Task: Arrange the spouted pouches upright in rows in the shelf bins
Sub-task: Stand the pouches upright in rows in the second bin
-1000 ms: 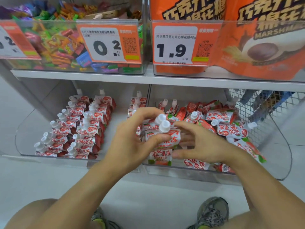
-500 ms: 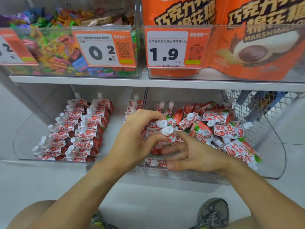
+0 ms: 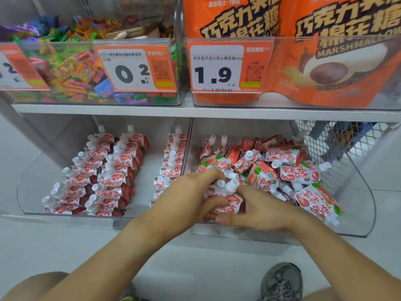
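Note:
Red-and-white spouted pouches with white caps fill two clear shelf bins. In the left bin (image 3: 28, 198) they stand upright in rows (image 3: 104, 168), with a third row (image 3: 171, 164) along its right wall. In the right bin (image 3: 366, 205) a loose heap of pouches (image 3: 288, 168) lies tumbled. At that bin's front left corner, my left hand (image 3: 184, 198) and my right hand (image 3: 260, 209) together pinch two or three upright pouches (image 3: 227, 198), caps up, low in the bin. My fingers hide the pouches' lower parts.
The upper shelf (image 3: 195, 110) holds a clear bin of mixed candies (image 3: 71, 68) and orange marshmallow bags (image 3: 325, 61), with price tags on the fronts. A wire mesh basket (image 3: 338, 144) sits behind the right bin. My shoe (image 3: 282, 281) is on the floor below.
Both hands have carried the held pouches down from above the bin's front to its front left corner. The view has shifted slightly downward.

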`<state>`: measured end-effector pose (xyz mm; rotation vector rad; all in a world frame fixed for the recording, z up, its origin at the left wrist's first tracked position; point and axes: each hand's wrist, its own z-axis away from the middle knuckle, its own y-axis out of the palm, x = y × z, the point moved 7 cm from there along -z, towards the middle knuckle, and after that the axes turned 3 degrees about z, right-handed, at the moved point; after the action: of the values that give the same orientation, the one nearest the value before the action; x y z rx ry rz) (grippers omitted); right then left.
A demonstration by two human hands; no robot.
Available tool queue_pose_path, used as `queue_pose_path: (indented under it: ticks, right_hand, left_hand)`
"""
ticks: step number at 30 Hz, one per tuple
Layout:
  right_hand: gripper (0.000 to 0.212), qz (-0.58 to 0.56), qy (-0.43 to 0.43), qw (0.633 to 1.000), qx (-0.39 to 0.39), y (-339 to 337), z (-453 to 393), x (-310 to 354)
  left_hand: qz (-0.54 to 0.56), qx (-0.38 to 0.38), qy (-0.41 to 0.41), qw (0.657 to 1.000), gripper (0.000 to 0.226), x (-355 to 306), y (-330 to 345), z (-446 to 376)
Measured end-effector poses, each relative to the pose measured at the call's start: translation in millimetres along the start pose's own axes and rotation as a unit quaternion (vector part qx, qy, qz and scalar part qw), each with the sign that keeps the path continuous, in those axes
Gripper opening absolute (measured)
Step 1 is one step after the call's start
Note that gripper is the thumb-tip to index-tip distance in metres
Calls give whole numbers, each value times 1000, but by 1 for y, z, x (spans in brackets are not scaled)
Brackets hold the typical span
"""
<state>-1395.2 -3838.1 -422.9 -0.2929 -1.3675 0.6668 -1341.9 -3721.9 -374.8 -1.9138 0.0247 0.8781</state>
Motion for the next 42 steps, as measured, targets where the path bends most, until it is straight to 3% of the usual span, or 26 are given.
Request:
queue_pose_path:
  ticks: [3, 7, 10, 12, 16, 19, 22, 24, 26, 30, 33, 37, 40, 42]
  right_hand:
    - [32, 5, 3, 1000, -11, 0, -1, 1]
    - [57, 5, 13, 999, -30, 0, -7, -7]
    - [49, -78, 16, 997, -4, 3, -7, -9]
    - [45, -141, 32, 990, -2, 4, -8, -12]
    - [54, -221, 92, 971, 12, 8, -12, -26]
    - [55, -158, 86, 984, -16, 5, -13, -29]
    - [54, 78, 56, 993, -76, -3, -17, -28]
    - [51, 142, 47, 986, -75, -5, -18, -24]
    - [37, 133, 26, 989, -63, -9, -16, -16]
    - [62, 122, 19, 989, -78, -18, -17, -10]
    - [49, 126, 14, 990, -60, -8, -25, -4]
    - [40, 135, 0, 987, -87, -7, -28, -3]
    - [43, 69, -36, 988, -131, -7, -24, 4]
    - [48, 33, -57, 990, -124, -10, -22, 6]
  left_hand:
    - [-45, -20, 15, 999, 38, 2, -2, 0]
    - [-90, -49, 18, 995, 52, 4, -16, 3]
    - [-120, -59, 27, 991, 45, 6, -26, 14]
    - [-187, -36, 81, 978, 31, 1, -19, 24]
    - [-296, 40, 100, 949, 32, 5, 1, 33]
    - [-321, 55, 104, 940, 30, 7, 5, 36]
    - [-293, 52, 104, 949, 34, 11, 4, 37]
    - [-264, 46, 108, 957, 32, 13, 4, 38]
    - [-223, 34, 115, 967, 29, 13, 2, 39]
    - [-159, 12, 112, 981, 18, 15, -2, 40]
    - [-105, -26, 98, 989, 14, 17, -6, 41]
    - [-26, -89, 52, 994, 41, 9, -13, 43]
    - [-61, -61, 26, 996, 64, 11, -10, 32]
    - [-92, -24, 37, 995, 54, 16, -6, 25]
